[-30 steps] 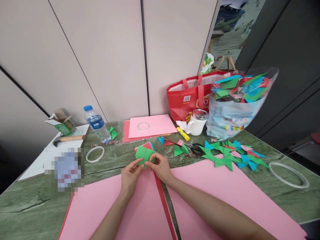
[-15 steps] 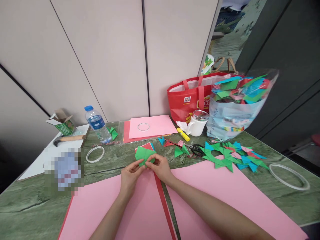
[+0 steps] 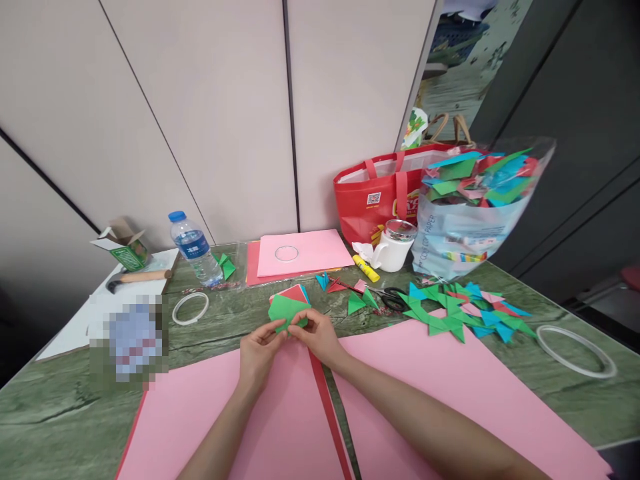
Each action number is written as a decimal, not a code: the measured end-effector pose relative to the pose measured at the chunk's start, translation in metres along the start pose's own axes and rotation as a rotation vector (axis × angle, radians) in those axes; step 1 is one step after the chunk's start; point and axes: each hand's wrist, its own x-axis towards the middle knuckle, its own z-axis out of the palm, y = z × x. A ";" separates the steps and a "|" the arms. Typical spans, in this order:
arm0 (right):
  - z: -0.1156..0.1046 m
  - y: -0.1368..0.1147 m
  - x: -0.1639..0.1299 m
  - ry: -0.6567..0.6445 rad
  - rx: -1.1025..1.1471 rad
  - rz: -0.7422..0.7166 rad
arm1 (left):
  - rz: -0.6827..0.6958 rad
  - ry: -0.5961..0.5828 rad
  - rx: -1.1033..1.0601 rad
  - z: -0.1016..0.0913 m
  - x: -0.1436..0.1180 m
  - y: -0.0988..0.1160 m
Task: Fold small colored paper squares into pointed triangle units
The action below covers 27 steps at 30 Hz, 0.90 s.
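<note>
A piece of green paper [image 3: 286, 309], folded along its edges, is pinched between both hands at the middle of the table. My left hand [image 3: 259, 347] grips its lower left edge with thumb and fingertips. My right hand [image 3: 316, 335] pinches its lower right part, and the two thumbs nearly meet. Just behind the green paper lies a small stack of coloured paper squares [image 3: 300, 291], red on top, partly covered by it. Under my forearms spread large pink sheets [image 3: 200, 407], with a red edge showing along one side.
Folded green, blue and red paper pieces [image 3: 450, 310] lie to the right, near black-handled scissors [image 3: 394, 300]. Behind stand a white mug [image 3: 395, 250], a yellow glue stick [image 3: 366, 268], a red bag [image 3: 360, 207] and a water bottle [image 3: 196, 250]. A hammer [image 3: 143, 276] lies left.
The green paper has turned slightly in my fingers, showing a smoother face, and both hands have shifted a little left. Everything else stays in place.
</note>
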 end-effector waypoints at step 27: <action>0.002 0.011 0.004 -0.001 0.253 0.079 | 0.021 -0.129 0.166 -0.020 0.012 0.017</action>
